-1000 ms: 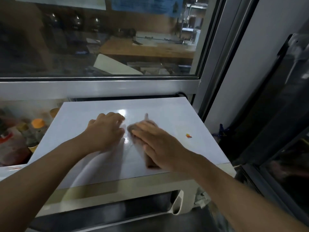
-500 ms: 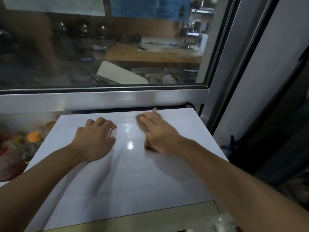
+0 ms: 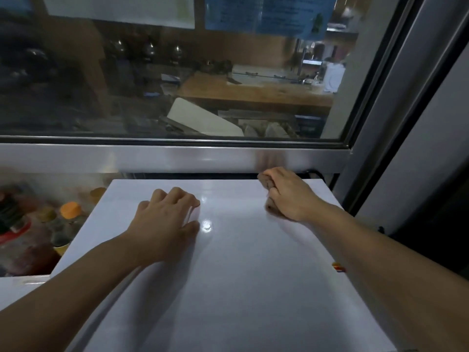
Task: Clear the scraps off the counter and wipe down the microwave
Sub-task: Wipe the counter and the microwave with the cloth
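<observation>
The white top of the microwave [image 3: 241,275] fills the lower middle of the head view. My left hand [image 3: 167,219] rests flat on it left of centre, fingers slightly bent and holding nothing. My right hand [image 3: 286,194] is at the top's far right corner, fingers curled round a small brown cloth [image 3: 265,181] and pressing it onto the surface. Most of the cloth is hidden under the hand.
A metal window sill [image 3: 177,158] and a glass pane [image 3: 177,85] rise just behind the microwave. Several bottles and jars, one with an orange cap [image 3: 71,209], stand at the left. A grey frame [image 3: 396,123] and a dark appliance lie to the right.
My right hand has slid the cloth from the middle of the top to the far right corner. The left hand stayed in place. The view has tilted down closer to the top.
</observation>
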A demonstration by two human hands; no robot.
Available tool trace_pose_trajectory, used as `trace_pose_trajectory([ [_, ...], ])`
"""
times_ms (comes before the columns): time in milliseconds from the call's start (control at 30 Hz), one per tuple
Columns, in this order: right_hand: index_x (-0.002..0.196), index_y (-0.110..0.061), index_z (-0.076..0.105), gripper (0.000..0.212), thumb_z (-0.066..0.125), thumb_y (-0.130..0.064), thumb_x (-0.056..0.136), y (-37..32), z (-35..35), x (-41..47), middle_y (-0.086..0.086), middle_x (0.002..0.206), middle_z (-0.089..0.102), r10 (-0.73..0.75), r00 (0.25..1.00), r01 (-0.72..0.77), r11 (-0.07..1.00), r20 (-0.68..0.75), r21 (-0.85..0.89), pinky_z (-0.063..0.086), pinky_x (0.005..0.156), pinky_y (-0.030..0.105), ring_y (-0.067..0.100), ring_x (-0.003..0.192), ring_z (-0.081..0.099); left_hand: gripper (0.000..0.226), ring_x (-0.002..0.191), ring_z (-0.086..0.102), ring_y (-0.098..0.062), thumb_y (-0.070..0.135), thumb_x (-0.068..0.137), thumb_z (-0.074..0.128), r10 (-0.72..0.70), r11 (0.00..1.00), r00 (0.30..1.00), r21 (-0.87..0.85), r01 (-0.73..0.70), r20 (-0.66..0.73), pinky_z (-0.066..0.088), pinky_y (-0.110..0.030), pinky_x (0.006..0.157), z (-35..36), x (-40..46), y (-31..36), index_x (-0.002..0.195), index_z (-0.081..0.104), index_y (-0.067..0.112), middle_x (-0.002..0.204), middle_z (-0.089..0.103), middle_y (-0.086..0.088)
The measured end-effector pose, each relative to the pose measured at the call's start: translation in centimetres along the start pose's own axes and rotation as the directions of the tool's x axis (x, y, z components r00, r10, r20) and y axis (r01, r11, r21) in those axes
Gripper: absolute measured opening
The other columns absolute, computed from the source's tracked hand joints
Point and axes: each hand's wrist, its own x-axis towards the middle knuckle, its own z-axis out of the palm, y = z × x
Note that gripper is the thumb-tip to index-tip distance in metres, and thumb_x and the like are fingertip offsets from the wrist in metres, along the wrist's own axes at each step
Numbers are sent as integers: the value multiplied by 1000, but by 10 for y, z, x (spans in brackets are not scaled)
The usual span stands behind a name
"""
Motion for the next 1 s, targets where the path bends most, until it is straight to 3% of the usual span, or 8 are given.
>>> trace_pose_trajectory([
  [100,102,-10,53,25,52,-13,78,-41,22,13,5,111,52,-133,991,132,991,32,28,33,84,31,24,104,45,43,121,33,-19,48,94,40,6,1000,1000,6,-6,22,36,-37,100,-2,0,1,134,34,33,140,32,9],
  [233,133,-16,42,44,41,-25,91,-47,22,13,3,138,41,-168,980,166,986,111,27,30,107,36,21,127,36,45,127,32,-20,41,95,44,29,999,997,-28,-27,70,33,-41,104,-10,-3,-5,137,34,33,145,31,10],
  [367,146,-25,26,51,34,-37,97,6,-2,-8,-2,151,22,6,995,9,988,96,-154,24,112,35,20,135,30,43,129,33,-21,43,93,35,-43,993,999,-111,41,-16,30,-43,105,-17,-16,-30,135,40,32,143,39,11],
  [467,146,-19,25,49,33,-31,99,13,-7,-12,2,152,23,60,992,-41,986,107,-164,19,112,31,20,137,23,47,127,34,-21,46,88,27,-121,992,992,-32,119,-36,30,-42,103,-19,-31,-55,129,44,33,139,42,9],
  [567,145,-14,27,48,34,-26,99,-18,7,-4,6,150,28,-46,993,61,988,104,-145,17,112,28,20,137,23,39,129,28,-21,42,93,31,-178,982,983,54,180,-40,26,-43,100,-15,-49,-73,131,40,39,142,36,10],
  [667,146,-13,25,50,35,-23,98,-63,30,9,6,150,28,-165,981,174,981,101,-90,14,112,26,20,138,22,47,131,26,-21,44,91,21,-163,985,986,58,164,-28,25,-44,102,-14,-58,-75,136,33,41,146,31,10],
  [900,143,-13,29,48,33,-26,97,-173,75,45,8,145,33,-297,942,298,954,158,21,20,114,36,25,134,27,44,135,21,-19,44,95,32,-146,989,989,2,146,-14,23,-45,107,-16,-57,-80,139,29,43,151,25,11],
  [1000,148,-14,21,52,32,-28,99,-172,70,41,2,155,20,-347,912,349,937,218,35,14,117,33,18,142,14,45,138,18,-18,42,95,37,-155,988,988,-22,155,27,19,-44,110,-21,-61,-82,139,30,40,152,23,12],
])
